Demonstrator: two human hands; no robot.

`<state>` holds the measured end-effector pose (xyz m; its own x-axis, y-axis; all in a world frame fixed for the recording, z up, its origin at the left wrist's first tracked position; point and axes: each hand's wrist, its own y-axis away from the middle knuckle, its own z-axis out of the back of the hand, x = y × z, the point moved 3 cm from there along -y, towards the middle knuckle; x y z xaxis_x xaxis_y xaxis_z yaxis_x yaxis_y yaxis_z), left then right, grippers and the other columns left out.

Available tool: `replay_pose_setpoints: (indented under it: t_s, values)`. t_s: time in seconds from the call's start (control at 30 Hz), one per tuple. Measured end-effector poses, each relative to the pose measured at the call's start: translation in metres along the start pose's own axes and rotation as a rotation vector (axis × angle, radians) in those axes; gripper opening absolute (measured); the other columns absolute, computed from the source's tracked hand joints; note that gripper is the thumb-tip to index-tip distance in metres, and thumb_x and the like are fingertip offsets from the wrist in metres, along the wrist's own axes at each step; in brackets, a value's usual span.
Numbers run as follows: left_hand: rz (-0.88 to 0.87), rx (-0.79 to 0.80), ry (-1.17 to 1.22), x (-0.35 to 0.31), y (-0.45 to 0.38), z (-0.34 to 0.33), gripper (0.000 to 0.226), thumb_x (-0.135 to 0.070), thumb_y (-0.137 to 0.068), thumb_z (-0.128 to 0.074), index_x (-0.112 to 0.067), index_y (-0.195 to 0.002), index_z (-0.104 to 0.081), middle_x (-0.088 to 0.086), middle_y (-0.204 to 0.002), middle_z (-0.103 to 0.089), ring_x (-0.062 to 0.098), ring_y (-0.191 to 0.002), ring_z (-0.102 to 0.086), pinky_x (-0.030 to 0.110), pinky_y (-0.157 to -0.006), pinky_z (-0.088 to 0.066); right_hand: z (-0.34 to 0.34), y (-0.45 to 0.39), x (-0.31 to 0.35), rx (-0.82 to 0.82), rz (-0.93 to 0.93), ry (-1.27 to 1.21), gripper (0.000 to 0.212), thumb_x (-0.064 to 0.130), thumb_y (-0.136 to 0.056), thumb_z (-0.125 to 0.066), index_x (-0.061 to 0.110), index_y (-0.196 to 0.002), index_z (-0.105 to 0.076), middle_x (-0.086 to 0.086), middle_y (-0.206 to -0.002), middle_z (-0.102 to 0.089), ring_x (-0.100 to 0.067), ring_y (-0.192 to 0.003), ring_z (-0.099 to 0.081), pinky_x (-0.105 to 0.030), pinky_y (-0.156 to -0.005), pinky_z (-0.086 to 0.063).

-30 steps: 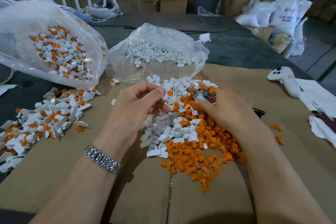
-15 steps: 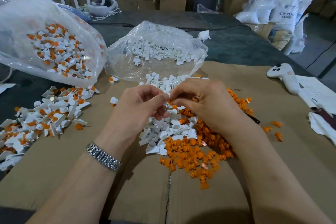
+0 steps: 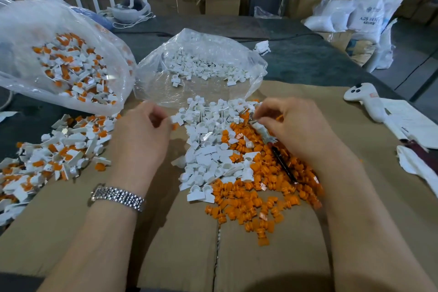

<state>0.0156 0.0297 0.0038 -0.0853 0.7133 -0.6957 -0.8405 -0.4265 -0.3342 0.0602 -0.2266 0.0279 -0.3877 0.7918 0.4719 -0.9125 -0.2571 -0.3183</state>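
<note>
My left hand (image 3: 142,135) has its fingers curled and pinches a small white plastic piece (image 3: 175,119) with an orange bit beneath it, just left of the white pieces pile (image 3: 208,149). My right hand (image 3: 294,125) hovers over the orange plugs pile (image 3: 256,199). Its curled fingers grip a small grey metal tool (image 3: 262,131), and an orange bit shows between them. A pile of assembled white-and-orange pieces (image 3: 61,149) lies to the left.
A clear bag of assembled pieces (image 3: 71,71) sits at the far left, and a clear bag of white pieces (image 3: 201,66) behind the piles. A black pen (image 3: 284,166) lies among the plugs. Right on the cardboard sheet (image 3: 94,232): white controller (image 3: 362,99), papers (image 3: 412,123).
Half a second ago my hands met over the white pile. Now they have parted: the left has moved left with the white piece, the right has moved right.
</note>
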Motion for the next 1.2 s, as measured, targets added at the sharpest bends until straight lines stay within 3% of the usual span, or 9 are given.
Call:
replay_pose_setpoints:
  t_s: [0.07,0.2,0.27,0.37,0.53,0.6,0.73,1.0,1.2]
  values:
    - [-0.012,-0.142,-0.217,0.01,-0.007,0.012,0.005,-0.016,-0.096,-0.067,-0.018,-0.096,-0.072,0.006,-0.099,-0.07,0.025,-0.083,-0.062,0.038,-0.069,-0.05,0.0,0.001,-0.006,0.084,-0.052,0.068,0.018,0.02,-0.093,-0.068,0.036,-0.094,-0.075,0.015,-0.095,-0.07,-0.006,-0.089,-0.063,-0.032,-0.082,-0.053]
    - [-0.075,-0.236,-0.376,0.019,-0.013,0.019,0.016,-0.007,-0.092,-0.067,-0.007,-0.104,-0.077,0.021,-0.11,-0.063,0.042,-0.104,-0.057,0.056,-0.09,-0.049,-0.005,0.007,-0.005,0.311,-0.038,0.058,0.018,0.017,-0.089,-0.07,0.034,-0.091,-0.077,0.022,-0.084,-0.065,0.004,-0.081,-0.058,-0.009,-0.063,-0.042]
    - [-0.107,-0.124,-0.261,0.016,-0.013,0.015,0.018,-0.006,-0.092,-0.064,-0.011,-0.104,-0.077,0.01,-0.106,-0.061,0.032,-0.098,-0.059,0.045,-0.084,-0.051,-0.008,0.009,-0.002,0.409,0.004,0.016,0.017,0.018,-0.088,-0.074,0.034,-0.094,-0.076,0.02,-0.088,-0.069,0.012,-0.084,-0.057,-0.003,-0.064,-0.041]
    - [-0.073,0.182,-0.038,0.01,-0.01,0.008,0.019,-0.009,-0.092,-0.068,-0.027,-0.092,-0.074,-0.008,-0.092,-0.063,0.009,-0.079,-0.058,0.023,-0.064,-0.044,-0.011,0.011,0.0,0.476,0.031,0.049,0.019,0.022,-0.088,-0.075,0.034,-0.102,-0.074,0.018,-0.098,-0.069,0.009,-0.087,-0.059,-0.001,-0.067,-0.042]
    - [-0.077,0.493,0.008,0.011,-0.006,0.005,0.024,-0.012,-0.087,-0.073,-0.036,-0.09,-0.074,-0.013,-0.089,-0.069,-0.007,-0.078,-0.061,0.014,-0.061,-0.043,-0.009,0.011,-0.004,0.482,-0.005,0.025,0.022,0.036,-0.079,-0.084,0.033,-0.097,-0.073,0.014,-0.093,-0.068,0.004,-0.084,-0.059,-0.003,-0.063,-0.042]
    - [-0.065,0.595,-0.03,0.013,-0.006,0.005,0.026,-0.012,-0.085,-0.077,-0.036,-0.093,-0.073,-0.011,-0.09,-0.07,-0.005,-0.078,-0.063,0.008,-0.059,-0.044,-0.012,0.011,-0.005,0.499,-0.014,0.096,0.028,0.041,-0.076,-0.085,0.032,-0.1,-0.073,0.014,-0.092,-0.067,0.004,-0.081,-0.058,-0.002,-0.059,-0.039]
    - [-0.059,0.732,-0.138,0.02,-0.004,0.002,0.022,-0.023,-0.083,-0.084,-0.038,-0.094,-0.072,-0.013,-0.091,-0.071,0.003,-0.083,-0.065,0.017,-0.068,-0.05,-0.016,0.009,-0.003,0.404,-0.002,0.165,0.021,0.043,-0.079,-0.082,0.033,-0.095,-0.073,0.016,-0.087,-0.063,0.004,-0.075,-0.055,-0.005,-0.052,-0.037]
    - [-0.152,0.559,-0.153,0.01,-0.002,-0.016,0.007,-0.03,-0.089,-0.08,-0.03,-0.087,-0.073,-0.011,-0.085,-0.07,0.002,-0.075,-0.063,0.007,-0.055,-0.044,-0.018,0.006,0.0,0.25,0.005,0.086,0.015,0.032,-0.086,-0.076,0.025,-0.094,-0.065,0.013,-0.087,-0.061,-0.005,-0.081,-0.059,-0.018,-0.065,-0.046]
    - [-0.14,0.428,0.054,0.001,0.0,-0.016,0.014,-0.024,-0.089,-0.079,-0.032,-0.096,-0.07,-0.01,-0.087,-0.071,-0.005,-0.078,-0.065,0.006,-0.061,-0.047,-0.018,0.004,-0.001,0.227,-0.006,0.05,0.011,0.023,-0.088,-0.075,0.025,-0.092,-0.065,0.012,-0.087,-0.062,-0.005,-0.08,-0.058,-0.02,-0.068,-0.049]
